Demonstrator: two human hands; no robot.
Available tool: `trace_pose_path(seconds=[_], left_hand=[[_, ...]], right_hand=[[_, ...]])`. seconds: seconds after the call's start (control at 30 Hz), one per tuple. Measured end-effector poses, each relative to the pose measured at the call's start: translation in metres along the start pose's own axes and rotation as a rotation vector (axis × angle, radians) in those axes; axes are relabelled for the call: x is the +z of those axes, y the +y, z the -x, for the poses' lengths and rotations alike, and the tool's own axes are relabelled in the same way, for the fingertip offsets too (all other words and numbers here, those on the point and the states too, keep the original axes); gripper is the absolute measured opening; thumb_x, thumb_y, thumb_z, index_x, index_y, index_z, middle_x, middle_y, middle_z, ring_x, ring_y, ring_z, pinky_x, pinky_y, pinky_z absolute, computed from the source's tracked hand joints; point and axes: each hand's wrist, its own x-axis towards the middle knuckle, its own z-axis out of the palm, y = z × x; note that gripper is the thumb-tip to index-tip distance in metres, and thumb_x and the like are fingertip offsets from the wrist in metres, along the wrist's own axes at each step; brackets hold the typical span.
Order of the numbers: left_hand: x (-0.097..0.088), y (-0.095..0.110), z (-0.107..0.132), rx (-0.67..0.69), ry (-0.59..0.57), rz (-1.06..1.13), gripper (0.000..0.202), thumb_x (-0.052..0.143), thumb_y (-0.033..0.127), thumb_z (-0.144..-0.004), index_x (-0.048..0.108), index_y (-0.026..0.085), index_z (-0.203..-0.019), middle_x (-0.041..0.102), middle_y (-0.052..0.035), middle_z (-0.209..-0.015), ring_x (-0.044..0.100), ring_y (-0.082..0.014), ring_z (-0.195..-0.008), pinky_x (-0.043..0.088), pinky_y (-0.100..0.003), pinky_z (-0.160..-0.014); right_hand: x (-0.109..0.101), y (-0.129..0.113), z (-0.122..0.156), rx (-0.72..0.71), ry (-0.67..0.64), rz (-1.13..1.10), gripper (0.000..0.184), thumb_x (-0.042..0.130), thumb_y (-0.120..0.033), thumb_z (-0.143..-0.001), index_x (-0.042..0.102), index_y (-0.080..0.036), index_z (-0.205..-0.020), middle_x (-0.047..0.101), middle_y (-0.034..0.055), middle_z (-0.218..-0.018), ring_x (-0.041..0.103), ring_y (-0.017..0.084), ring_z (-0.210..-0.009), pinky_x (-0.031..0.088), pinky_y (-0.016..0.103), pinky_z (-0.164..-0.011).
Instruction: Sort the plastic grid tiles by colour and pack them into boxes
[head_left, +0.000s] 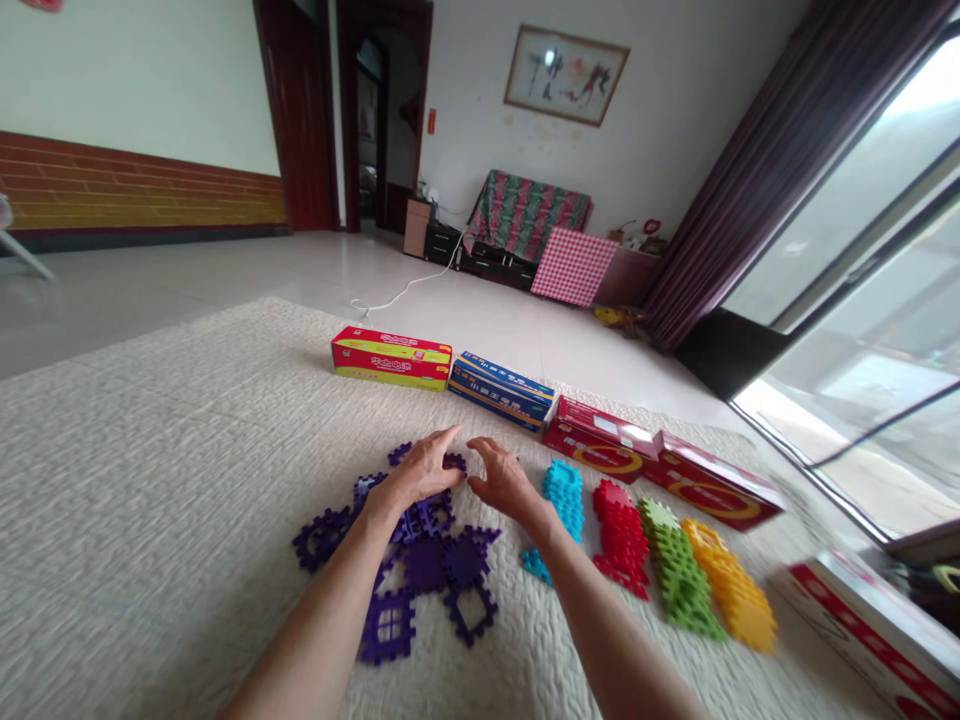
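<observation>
Forearms first in the head view: left forearm [319, 610] and right forearm [604, 610] reach forward, converging toward the fingers. Left hand [421, 472]: thumb and index apart, small dark purple piece [454, 462] showing in the gap; can't tell if it's gripped. Right hand [501, 480]: fingers bent, spread from thumb, facing the left fingers across a narrow gap.

Purple pieces [425, 565]: loose pile under and nearer than the left fingers, partly hidden by that forearm. Mostly square, so no clear long axis each; edges turned various ways. Notched rims all round. Some solid plates, one window piece [388, 625] with crossbars, one open frame [471, 608]. Small piece by the left fingers too blurred to read its direction.

Right of the right fingers, rows of overlapping notched pieces, long axes running away from the person, far ends tipped left: blue row [564, 495], red row [621, 540], green row [679, 570], yellow row [727, 585]. Beyond the fingers, boxes end to end: red-yellow box [391, 358], blue box [501, 390], two dark red boxes [600, 440]. All on a cream quilted mat [187, 450].
</observation>
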Motion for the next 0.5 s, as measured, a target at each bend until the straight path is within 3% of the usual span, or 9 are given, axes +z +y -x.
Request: trace_pose_path(seconds=[0.17, 0.37, 0.5], left_hand=[[-0.004, -0.013, -0.003, -0.079, 0.143, -0.121, 0.047, 0.044, 0.011, -0.081, 0.051, 0.016, -0.128, 0.06, -0.0095, -0.127, 0.055, -0.0179, -0.119, 0.04, -0.028, -0.105], [-0.007, -0.021, -0.004, -0.136, 0.193, -0.17, 0.041, 0.044, 0.011, -0.08, 0.06, 0.019, -0.117, 0.066, -0.0063, -0.119, 0.061, -0.0172, -0.108, 0.045, -0.027, -0.099], [-0.007, -0.022, -0.003, -0.123, 0.228, -0.155, 0.04, 0.044, 0.012, -0.08, 0.061, 0.018, -0.115, 0.067, -0.0068, -0.117, 0.064, -0.0174, -0.103, 0.046, -0.026, -0.096]], right_hand=[[0.006, -0.005, -0.005, -0.038, -0.023, 0.036, 0.054, 0.062, -0.017, -0.071, 0.051, -0.016, -0.123, 0.057, 0.0128, -0.126, 0.05, 0.025, -0.118, 0.038, 0.039, -0.099], [0.007, -0.019, -0.01, -0.026, -0.105, 0.057, 0.04, 0.059, -0.018, -0.074, 0.058, -0.021, -0.114, 0.064, 0.0073, -0.113, 0.054, 0.022, -0.108, 0.039, 0.035, -0.092], [0.003, -0.014, -0.008, -0.014, -0.053, 0.037, 0.041, 0.059, -0.017, -0.074, 0.058, -0.021, -0.115, 0.064, 0.0067, -0.115, 0.056, 0.021, -0.108, 0.038, 0.033, -0.093]])
